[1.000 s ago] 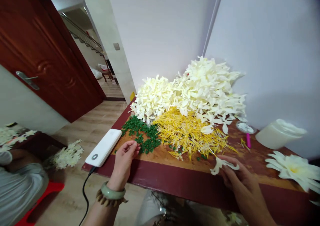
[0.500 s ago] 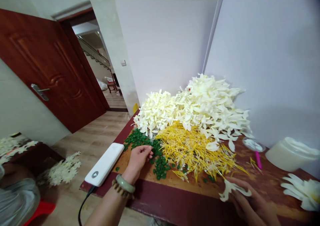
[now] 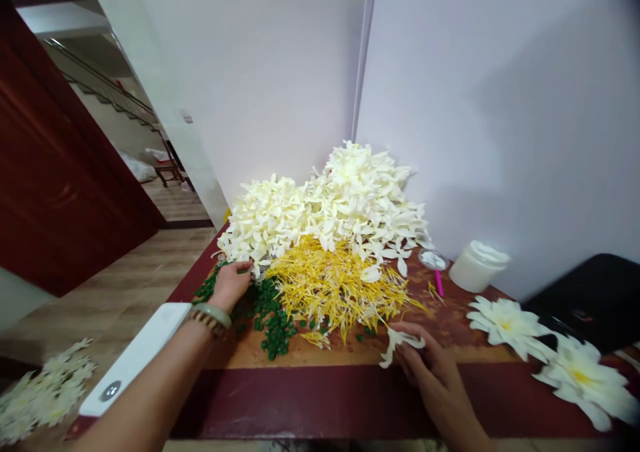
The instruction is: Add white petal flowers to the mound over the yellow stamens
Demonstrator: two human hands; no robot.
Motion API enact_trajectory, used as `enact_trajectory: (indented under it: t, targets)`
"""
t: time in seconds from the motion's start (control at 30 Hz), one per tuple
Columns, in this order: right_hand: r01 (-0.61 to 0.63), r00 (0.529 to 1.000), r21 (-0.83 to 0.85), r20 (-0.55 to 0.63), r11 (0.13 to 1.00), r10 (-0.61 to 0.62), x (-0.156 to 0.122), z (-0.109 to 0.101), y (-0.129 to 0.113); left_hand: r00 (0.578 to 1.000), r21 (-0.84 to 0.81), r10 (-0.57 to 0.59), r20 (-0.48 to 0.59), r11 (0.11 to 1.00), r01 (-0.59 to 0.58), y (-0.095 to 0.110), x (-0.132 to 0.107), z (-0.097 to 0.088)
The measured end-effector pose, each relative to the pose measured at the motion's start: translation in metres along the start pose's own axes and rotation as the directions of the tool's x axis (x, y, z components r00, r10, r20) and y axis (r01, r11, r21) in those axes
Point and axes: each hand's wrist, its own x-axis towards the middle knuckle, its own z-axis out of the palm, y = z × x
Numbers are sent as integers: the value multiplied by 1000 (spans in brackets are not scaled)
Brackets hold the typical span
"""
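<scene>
My left hand reaches forward to the near edge of the cream petal heap, fingers curled down onto the green plastic pieces; what it grips, if anything, is hidden. A jade bangle and a bead bracelet sit on that wrist. My right hand rests near the table's front edge and pinches a white petal piece, right beside the pile of yellow stamens.
A white power bank lies at the table's left corner. Behind the piles stand a white glue tub, a small dish and a pink stick. Two finished white flowers lie at right by a black bag. More flowers lie lower left.
My left hand moved forward from the table's near edge over the green pieces to the foot of the petal heap. The view swung right. The right hand kept the petal piece.
</scene>
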Motion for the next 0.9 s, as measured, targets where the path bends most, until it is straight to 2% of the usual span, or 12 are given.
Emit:
enact_trajectory:
  t: [0.13, 0.3, 0.4, 0.47, 0.53, 0.57, 0.63, 0.67, 0.73, 0.77, 0.83, 0.9]
  targets:
    - [-20, 1000, 53, 4, 998, 20, 0, 0, -2, 998, 176, 64, 18, 982, -66, 8, 12, 5]
    - [-50, 999, 130, -14, 990, 52, 2, -1, -2, 999, 374, 27, 43, 927, -41, 9, 14, 11]
    - [-27, 999, 144, -13, 989, 29, 0, -1, -2, 998, 406, 66, -5, 912, -58, 15, 10, 9]
    - [-23, 1000, 148, -7, 989, 24, -1, -1, -3, 987, 399, 144, -70, 911, -104, 24, 3, 12]
    - [-25, 1000, 154, 1, 988, 25, -1, -1, -3, 979, 309, 199, -42, 935, -176, 37, -7, 22]
    - [-23, 1000, 157, 9, 987, 22, 0, -1, -3, 974, 218, 222, 44, 949, -226, 45, -12, 31]
    - [-18, 1000, 159, 20, 987, 14, 2, -1, -4, 929, 43, 259, 264, 959, -280, 64, -24, 57]
    - [-12, 1000, 159, 22, 987, 9, 2, -1, -4, 884, -34, 275, 378, 958, -284, 73, -29, 72]
    - [-4, 1000, 160, 18, 987, 1, 3, 0, -4, 807, -158, 276, 522, 961, -227, 93, -39, 106]
    - [-1, 1000, 167, 10, 986, 0, 2, 0, -5, 788, -169, 272, 552, 962, -213, 101, -42, 124]
    - [3, 1000, 183, 3, 983, -3, 1, 1, -5, 784, -164, 270, 558, 963, -214, 115, -47, 157]
    - [5, 1000, 194, -7, 981, -3, 0, 2, -5, 815, -150, 277, 509, 961, -233, 124, -49, 185]
